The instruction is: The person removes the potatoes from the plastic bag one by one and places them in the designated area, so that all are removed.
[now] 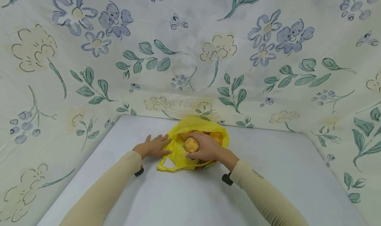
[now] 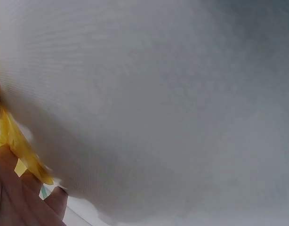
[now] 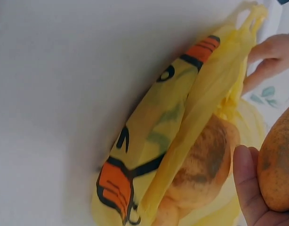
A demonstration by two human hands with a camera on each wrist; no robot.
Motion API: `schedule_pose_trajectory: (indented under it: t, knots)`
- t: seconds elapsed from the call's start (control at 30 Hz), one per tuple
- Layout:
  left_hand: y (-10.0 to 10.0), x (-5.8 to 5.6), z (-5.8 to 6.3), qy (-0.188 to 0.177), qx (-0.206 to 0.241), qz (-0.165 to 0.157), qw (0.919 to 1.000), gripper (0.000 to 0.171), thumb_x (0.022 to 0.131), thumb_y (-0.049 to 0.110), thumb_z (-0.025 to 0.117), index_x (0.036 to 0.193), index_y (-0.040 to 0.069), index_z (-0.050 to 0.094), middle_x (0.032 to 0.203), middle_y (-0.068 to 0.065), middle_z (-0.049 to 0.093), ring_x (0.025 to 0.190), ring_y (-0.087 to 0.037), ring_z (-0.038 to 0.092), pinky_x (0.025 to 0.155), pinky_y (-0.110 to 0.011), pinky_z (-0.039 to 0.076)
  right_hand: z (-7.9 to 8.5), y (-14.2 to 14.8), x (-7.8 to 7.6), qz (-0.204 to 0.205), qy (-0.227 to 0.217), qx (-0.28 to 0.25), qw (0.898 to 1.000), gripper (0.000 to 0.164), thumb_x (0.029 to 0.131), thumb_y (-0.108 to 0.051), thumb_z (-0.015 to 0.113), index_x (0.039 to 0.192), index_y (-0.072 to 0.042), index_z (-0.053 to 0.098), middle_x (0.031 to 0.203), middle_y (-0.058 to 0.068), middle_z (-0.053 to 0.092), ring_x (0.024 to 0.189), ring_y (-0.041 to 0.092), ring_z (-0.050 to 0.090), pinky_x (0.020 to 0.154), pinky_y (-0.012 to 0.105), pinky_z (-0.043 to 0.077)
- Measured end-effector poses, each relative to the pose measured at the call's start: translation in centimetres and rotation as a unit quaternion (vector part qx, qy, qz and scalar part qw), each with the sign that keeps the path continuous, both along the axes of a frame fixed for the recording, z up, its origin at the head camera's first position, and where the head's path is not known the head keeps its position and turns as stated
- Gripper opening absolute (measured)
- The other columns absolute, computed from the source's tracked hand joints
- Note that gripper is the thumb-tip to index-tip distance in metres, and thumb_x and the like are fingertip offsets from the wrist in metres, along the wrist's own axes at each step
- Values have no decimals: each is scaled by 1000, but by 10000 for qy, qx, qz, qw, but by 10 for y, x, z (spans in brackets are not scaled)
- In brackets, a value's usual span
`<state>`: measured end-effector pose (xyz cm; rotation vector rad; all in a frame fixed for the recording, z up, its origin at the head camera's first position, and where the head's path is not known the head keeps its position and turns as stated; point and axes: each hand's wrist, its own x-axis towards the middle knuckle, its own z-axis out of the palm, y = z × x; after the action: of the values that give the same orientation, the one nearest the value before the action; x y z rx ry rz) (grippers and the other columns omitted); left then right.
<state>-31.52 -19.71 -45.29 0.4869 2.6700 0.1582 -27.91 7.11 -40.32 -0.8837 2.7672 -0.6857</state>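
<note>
On the smooth white table (image 1: pixel 190 199), the left hand (image 1: pixel 154 146) — fingers spread — touches a yellow plastic bag (image 1: pixel 194 121); the right hand (image 1: pixel 208 147) grips a tan, rounded potato (image 1: pixel 191 145) at the bag's mouth. Smudged brown potatoes (image 3: pixel 201 160) lie inside.

The right wrist view's edge crops the held potato (image 3: pixel 278 165).

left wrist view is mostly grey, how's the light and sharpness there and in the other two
Left wrist: dim and low in detail, a soft shadow beside the left hand, darker upper right corner, faint ripple pattern; head: fairly even light, soft shadow on the table beside the left sleeve; right wrist: print on the yellow bag legible, soft shadow along its edge.
</note>
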Motion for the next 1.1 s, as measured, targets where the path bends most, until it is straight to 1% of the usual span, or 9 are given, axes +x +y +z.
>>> schedule_pose_trajectory:
  t: [0.13,0.3,0.43,0.5,0.67,0.83,0.9,1.0,1.1]
  knots:
    - [0,-1,0,-14,-1,32,10000,73,99,56,47,156,13,30,166,-12,14,152,-40,12,116,-72,-1,4,4,-3,-155,-4,-2,9999,73,81,-52,77,141,-23,48,130,-2,59,110,16,58,97,39,51]
    - [-2,-1,1,-1,20,48,10000,74,99,56,47,156,13,29,167,-12,14,152,-41,12,115,-72,-1,8,9,-5,-218,7,-170,9996,70,80,-48,79,139,-22,50,126,0,61,107,18,59,93,39,53]
    - [-2,0,2,-70,48,49,10000,73,99,56,48,156,13,30,166,-12,14,152,-41,12,116,-72,-1,9,16,-6,-251,77,-161,9995,72,79,-51,78,139,-22,50,126,1,60,107,18,59,91,39,54]
    - [-1,1,2,-91,58,51,9999,73,99,56,48,156,13,30,166,-12,14,152,-41,11,116,-71,-2,10,19,-6,-284,29,-232,9993,73,79,-52,79,139,-22,50,126,2,60,106,18,58,88,39,54]
    - [-1,2,1,-45,53,39,10000,73,99,56,48,156,14,30,166,-12,15,152,-40,12,116,-71,-1,15,27,-8,-321,30,-389,9987,72,79,-51,79,138,-21,51,128,3,58,106,19,58,86,39,55]
    - [0,2,1,-96,30,66,9999,74,99,56,48,156,14,30,167,-11,14,153,-39,11,116,-70,-2,18,36,-12,-333,227,-268,9988,73,80,-51,77,142,-23,50,132,5,58,106,21,59,85,40,55]
    - [1,1,0,-110,23,62,9999,74,99,56,48,156,14,30,167,-11,13,153,-39,11,116,-70,-2,20,40,-13,-358,318,-261,9985,74,81,-52,76,144,-23,49,131,6,59,106,22,59,84,41,55]
    - [1,0,0,-92,-3,56,9999,74,99,57,47,157,15,29,167,-11,13,153,-39,11,117,-70,-2,23,45,-16,-389,372,-289,9981,76,81,-53,76,146,-24,47,126,9,59,103,24,60,83,43,55]
    - [0,-1,-1,-56,-26,48,10000,74,99,57,46,157,15,28,167,-11,13,153,-39,11,116,-70,-2,24,49,-18,-500,309,-286,9979,77,82,-54,74,148,-27,44,127,11,56,103,26,60,84,45,55]
